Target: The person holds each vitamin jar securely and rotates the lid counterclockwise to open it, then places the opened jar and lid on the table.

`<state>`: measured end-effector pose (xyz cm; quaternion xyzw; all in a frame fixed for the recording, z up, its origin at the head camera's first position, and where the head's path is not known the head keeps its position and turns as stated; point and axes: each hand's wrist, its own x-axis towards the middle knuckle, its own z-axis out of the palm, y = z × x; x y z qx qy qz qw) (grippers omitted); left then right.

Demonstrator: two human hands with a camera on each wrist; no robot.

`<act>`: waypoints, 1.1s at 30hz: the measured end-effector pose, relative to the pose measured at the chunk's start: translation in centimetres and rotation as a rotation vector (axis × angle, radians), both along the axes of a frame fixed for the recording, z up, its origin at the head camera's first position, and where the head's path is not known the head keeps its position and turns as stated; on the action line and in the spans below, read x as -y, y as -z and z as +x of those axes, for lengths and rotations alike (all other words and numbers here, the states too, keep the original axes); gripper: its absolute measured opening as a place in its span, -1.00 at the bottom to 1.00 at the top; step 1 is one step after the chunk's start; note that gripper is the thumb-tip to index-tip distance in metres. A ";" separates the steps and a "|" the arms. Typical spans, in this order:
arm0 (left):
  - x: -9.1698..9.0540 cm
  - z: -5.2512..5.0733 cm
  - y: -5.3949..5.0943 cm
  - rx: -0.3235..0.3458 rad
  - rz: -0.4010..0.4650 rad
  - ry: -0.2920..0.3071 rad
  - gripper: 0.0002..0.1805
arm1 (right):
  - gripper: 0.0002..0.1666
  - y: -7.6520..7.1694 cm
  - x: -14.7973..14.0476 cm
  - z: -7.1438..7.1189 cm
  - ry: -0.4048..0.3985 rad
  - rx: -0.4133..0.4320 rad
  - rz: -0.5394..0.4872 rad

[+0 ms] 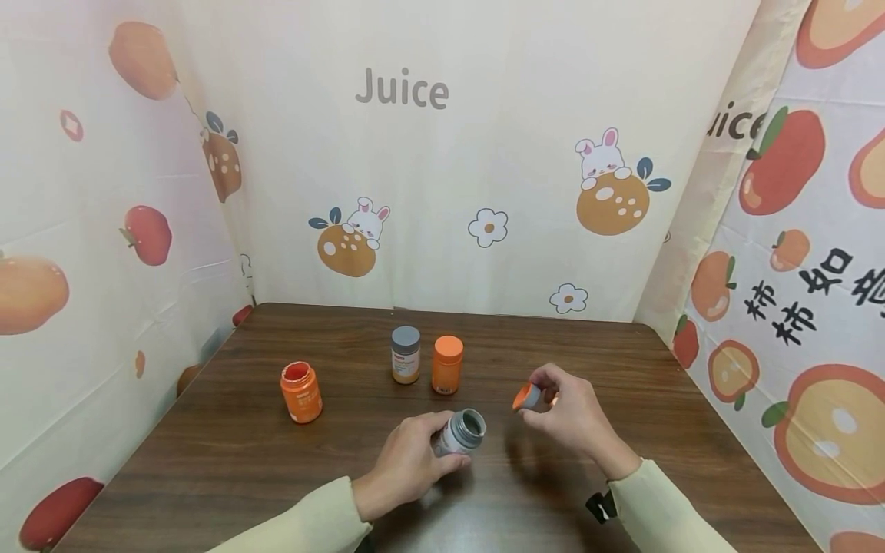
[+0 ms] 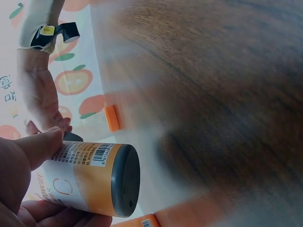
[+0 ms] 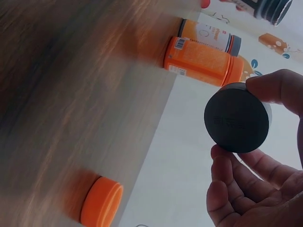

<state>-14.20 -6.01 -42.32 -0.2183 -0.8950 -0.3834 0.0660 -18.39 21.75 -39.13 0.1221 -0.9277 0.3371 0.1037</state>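
In the head view my left hand (image 1: 408, 455) grips an uncapped bottle (image 1: 462, 432), its grey threaded mouth tilted up toward the right. The left wrist view shows this bottle's (image 2: 90, 177) white and orange label and dark grey base. To the right, apart from the bottle, my right hand (image 1: 572, 411) pinches a grey cap (image 1: 528, 397) with an orange inside between thumb and fingers. Its flat dark top faces the right wrist view, where the cap (image 3: 237, 119) shows raised lettering too dim to read. Behind the right hand lies an orange cap (image 3: 102, 202), mostly hidden in the head view.
An uncapped orange bottle (image 1: 302, 393) stands at the left of the brown wooden table (image 1: 228, 468). Behind my left hand stand a grey-capped bottle (image 1: 406, 355) and a capped orange bottle (image 1: 447, 365), side by side. Fruit-printed cloth (image 1: 484, 153) hangs around the table.
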 end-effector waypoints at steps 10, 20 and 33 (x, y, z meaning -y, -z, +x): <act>0.1 0.1 0.0 -0.005 0.023 -0.007 -0.46 | -0.53 1.0 -1.0 -1.3 0.046 0.034 0.010; 0.4 0.1 -0.1 0.013 0.041 -0.006 -0.47 | -0.52 1.3 -1.5 -2.2 0.105 0.036 0.050; 0.5 0.2 0.0 0.022 0.046 -0.007 -0.45 | -0.50 2.5 -1.5 -3.4 0.150 0.126 0.091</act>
